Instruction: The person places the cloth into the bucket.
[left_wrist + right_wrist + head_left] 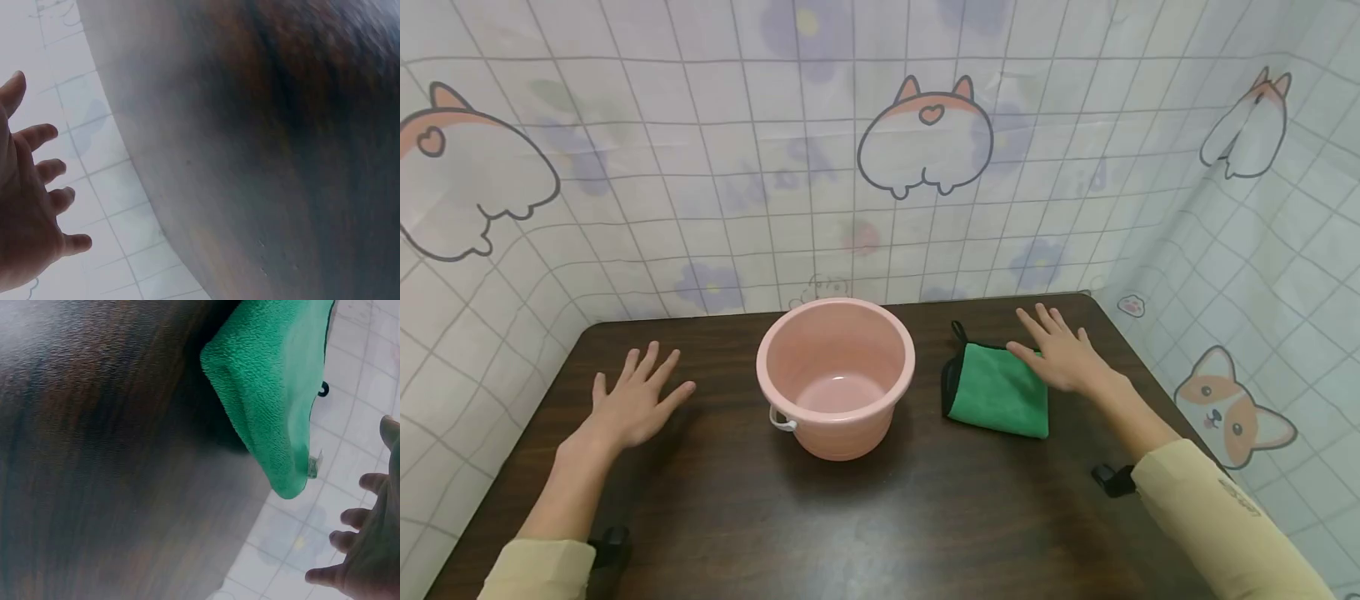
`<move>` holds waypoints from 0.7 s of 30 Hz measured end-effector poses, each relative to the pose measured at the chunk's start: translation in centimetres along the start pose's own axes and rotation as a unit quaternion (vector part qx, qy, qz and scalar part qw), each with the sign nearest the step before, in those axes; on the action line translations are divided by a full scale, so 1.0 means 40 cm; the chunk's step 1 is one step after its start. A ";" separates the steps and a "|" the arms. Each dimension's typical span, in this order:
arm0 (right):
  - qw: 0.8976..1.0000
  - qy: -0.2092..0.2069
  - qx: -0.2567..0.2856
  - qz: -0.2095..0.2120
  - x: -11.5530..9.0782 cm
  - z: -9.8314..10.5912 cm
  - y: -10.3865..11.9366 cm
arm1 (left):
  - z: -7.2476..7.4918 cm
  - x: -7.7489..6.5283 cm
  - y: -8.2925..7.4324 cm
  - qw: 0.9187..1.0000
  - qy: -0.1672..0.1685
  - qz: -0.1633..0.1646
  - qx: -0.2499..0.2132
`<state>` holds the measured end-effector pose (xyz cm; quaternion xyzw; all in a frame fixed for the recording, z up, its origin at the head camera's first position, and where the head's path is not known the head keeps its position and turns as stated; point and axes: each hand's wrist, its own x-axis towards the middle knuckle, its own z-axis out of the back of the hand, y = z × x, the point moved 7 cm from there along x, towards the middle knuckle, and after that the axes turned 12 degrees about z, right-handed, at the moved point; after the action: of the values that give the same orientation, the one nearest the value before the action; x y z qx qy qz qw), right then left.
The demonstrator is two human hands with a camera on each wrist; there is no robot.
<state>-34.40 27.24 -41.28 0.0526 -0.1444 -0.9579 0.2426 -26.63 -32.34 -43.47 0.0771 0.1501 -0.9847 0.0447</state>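
A pink bucket (838,437) with a white handle stands upright near the middle of the table. To its right lies a folded green cloth (1000,392) with black edging and a small black loop; it also fills the upper part of the right wrist view (262,387). My left hand (636,400) is spread over the table left of the bucket, holding nothing. With fingers spread, my right hand (1060,350) hovers at the cloth's upper right corner, overlapping it in the head view. In the right wrist view a gap shows between fingers and cloth.
The dark wooden table (865,533) has rounded back corners. Behind it and on both sides hang white checked sheets (737,233) printed with corgis. Black straps (1112,481) show at both wrists, by the light sleeves.
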 end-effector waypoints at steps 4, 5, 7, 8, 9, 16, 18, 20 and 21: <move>1.000 -0.017 0.000 0.014 -0.008 -0.003 0.006 | 0.000 -0.004 -0.008 1.000 -0.003 -0.003 -0.018; 1.000 -0.021 0.001 0.016 -0.011 -0.004 0.008 | 0.000 -0.006 -0.011 1.000 -0.004 -0.003 -0.020; 0.999 -0.026 -0.002 0.022 -0.016 -0.007 0.011 | 0.001 -0.011 -0.018 1.000 -0.005 -0.002 -0.024; 0.999 -0.030 -0.003 0.025 -0.019 -0.008 0.013 | 0.002 -0.014 -0.022 1.000 -0.006 -0.002 -0.025; 0.999 -0.034 -0.003 0.028 -0.022 -0.009 0.015 | 0.003 -0.018 -0.026 1.000 -0.006 -0.003 -0.027; 0.997 -0.065 0.023 0.047 -0.046 -0.011 0.020 | 0.013 -0.036 -0.066 0.999 -0.027 -0.013 -0.041; 0.995 -0.078 0.034 0.053 -0.052 -0.011 0.020 | 0.016 -0.039 -0.080 0.998 -0.034 -0.017 -0.051; 0.993 -0.089 0.046 0.059 -0.057 -0.012 0.020 | 0.018 -0.042 -0.094 0.997 -0.037 -0.022 -0.062; 0.992 -0.095 0.052 0.061 -0.060 -0.012 0.020 | 0.017 -0.043 -0.100 0.997 -0.038 -0.024 -0.067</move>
<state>-31.86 27.60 -41.44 -0.0347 -0.2195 -0.9330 0.2830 -25.48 -28.64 -41.38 0.0333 0.2161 -0.9753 0.0319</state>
